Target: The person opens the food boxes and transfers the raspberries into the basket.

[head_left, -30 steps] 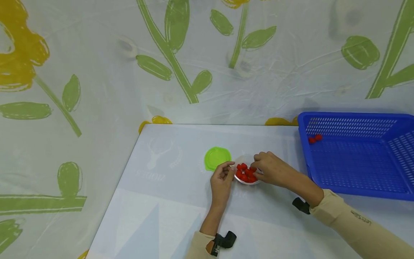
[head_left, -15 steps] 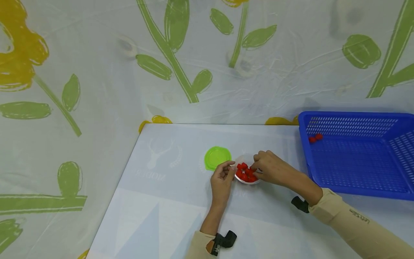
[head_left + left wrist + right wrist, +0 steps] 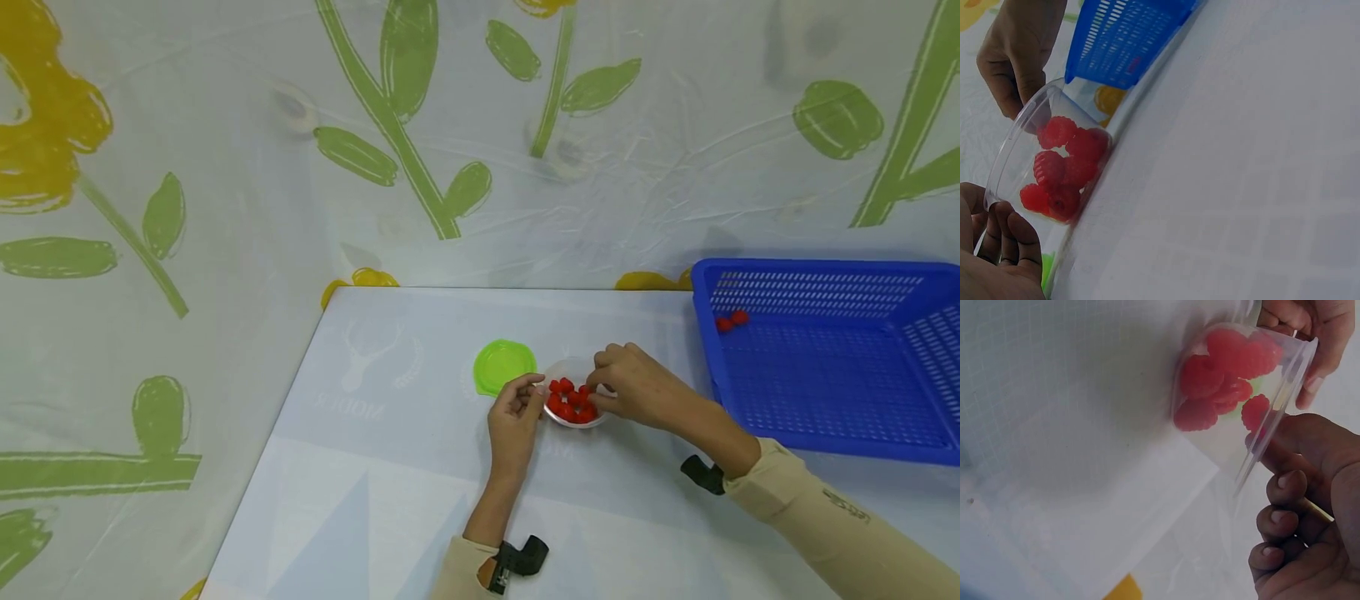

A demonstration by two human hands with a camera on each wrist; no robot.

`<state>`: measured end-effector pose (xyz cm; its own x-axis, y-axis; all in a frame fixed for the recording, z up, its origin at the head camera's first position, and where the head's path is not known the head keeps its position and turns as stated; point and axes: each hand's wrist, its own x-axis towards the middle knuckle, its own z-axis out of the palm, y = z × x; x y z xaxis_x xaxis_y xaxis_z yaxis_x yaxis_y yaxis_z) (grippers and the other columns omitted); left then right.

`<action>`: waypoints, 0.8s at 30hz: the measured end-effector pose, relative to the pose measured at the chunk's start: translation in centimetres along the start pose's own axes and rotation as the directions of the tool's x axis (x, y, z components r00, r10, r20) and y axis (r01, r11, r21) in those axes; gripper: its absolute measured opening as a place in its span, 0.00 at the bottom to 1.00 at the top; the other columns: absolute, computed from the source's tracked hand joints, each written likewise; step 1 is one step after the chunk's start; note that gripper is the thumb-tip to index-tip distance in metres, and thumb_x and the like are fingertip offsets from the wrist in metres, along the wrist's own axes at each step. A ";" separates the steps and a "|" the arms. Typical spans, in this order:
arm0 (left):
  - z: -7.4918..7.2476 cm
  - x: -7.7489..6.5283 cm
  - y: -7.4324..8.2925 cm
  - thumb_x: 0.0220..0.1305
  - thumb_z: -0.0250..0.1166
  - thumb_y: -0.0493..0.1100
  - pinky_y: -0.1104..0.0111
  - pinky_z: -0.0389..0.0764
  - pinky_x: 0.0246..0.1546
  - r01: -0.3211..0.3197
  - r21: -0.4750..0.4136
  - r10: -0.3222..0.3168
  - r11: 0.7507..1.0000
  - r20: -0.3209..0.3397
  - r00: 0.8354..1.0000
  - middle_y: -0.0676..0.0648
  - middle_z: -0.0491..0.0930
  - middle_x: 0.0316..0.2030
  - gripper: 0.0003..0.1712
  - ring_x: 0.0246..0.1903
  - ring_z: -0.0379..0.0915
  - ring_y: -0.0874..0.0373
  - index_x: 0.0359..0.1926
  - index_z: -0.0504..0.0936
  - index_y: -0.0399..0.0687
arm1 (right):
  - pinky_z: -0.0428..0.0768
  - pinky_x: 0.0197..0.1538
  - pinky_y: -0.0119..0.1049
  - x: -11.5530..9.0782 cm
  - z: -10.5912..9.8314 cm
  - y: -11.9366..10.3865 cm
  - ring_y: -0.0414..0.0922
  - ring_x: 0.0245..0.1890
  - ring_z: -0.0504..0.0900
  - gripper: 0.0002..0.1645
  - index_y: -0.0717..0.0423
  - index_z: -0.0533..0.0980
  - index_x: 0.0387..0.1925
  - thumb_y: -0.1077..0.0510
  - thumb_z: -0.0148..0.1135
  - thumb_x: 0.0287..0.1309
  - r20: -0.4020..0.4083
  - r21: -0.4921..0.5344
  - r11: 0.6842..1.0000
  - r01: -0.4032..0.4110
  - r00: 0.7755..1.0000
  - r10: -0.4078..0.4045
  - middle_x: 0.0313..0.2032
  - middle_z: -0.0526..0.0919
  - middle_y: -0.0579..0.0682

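Note:
A clear plastic cup [image 3: 1007, 150] of red raspberries [image 3: 570, 407] stands on the table. My left hand [image 3: 513, 425] pinches the cup's rim between thumb and fingers on the left side. From the right, my right hand [image 3: 637, 387] reaches over the rim, and its thumb and forefinger pinch a raspberry [image 3: 1255, 412] inside the cup, above the others. The remaining fingers of that hand stay curled outside the rim. Several raspberries lie heaped at the cup's bottom in both wrist views.
A bright green lid [image 3: 505, 367] lies on the white table [image 3: 375, 500], just behind the left hand. To the right stands a blue plastic basket [image 3: 832, 446] with a couple of raspberries [image 3: 731, 321] in its far left corner. A flower-patterned sheet hangs behind the table.
My right hand has risen slightly and shifted a little to the right at the cup. The left hand and the cup have stayed in place.

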<state>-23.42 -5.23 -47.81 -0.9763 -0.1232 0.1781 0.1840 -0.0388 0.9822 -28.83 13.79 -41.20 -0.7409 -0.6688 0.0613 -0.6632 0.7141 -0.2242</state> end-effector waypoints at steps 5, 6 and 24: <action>0.0 0.0 -0.1 0.63 0.59 0.36 0.62 0.79 0.29 -0.005 -0.008 0.005 1.000 0.000 1.000 0.42 0.75 0.33 0.13 0.29 0.72 0.51 0.48 0.77 0.39 | 0.64 0.32 0.33 -0.3 -0.4 0.2 0.38 0.27 0.66 0.08 0.49 0.84 0.29 0.52 0.71 0.44 -0.024 0.014 1.000 -0.005 1.000 0.005 0.22 0.72 0.42; 0.0 0.0 -0.1 0.63 0.59 0.36 0.62 0.79 0.29 -0.006 -0.010 0.006 1.000 -0.001 1.000 0.41 0.75 0.33 0.13 0.29 0.71 0.51 0.48 0.77 0.39 | 0.64 0.32 0.33 -0.3 -0.5 0.2 0.38 0.27 0.66 0.09 0.49 0.84 0.30 0.52 0.71 0.44 -0.028 0.015 1.000 -0.005 1.000 0.005 0.22 0.72 0.42; 0.0 -0.1 -0.3 0.63 0.59 0.37 0.63 0.79 0.27 -0.029 0.006 0.029 1.000 -0.007 1.000 0.41 0.75 0.32 0.12 0.28 0.71 0.44 0.48 0.78 0.39 | 0.67 0.32 0.33 -1.3 -2.7 0.9 0.38 0.28 0.68 0.09 0.49 0.84 0.32 0.54 0.70 0.46 -0.077 0.020 0.999 -0.029 0.997 0.030 0.24 0.72 0.40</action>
<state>-23.41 -5.19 -48.12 -0.9698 -0.1310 0.2057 0.2113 -0.0298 0.9770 -28.74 15.88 -38.81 -0.7666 -0.6291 0.1287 -0.6393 0.7287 -0.2456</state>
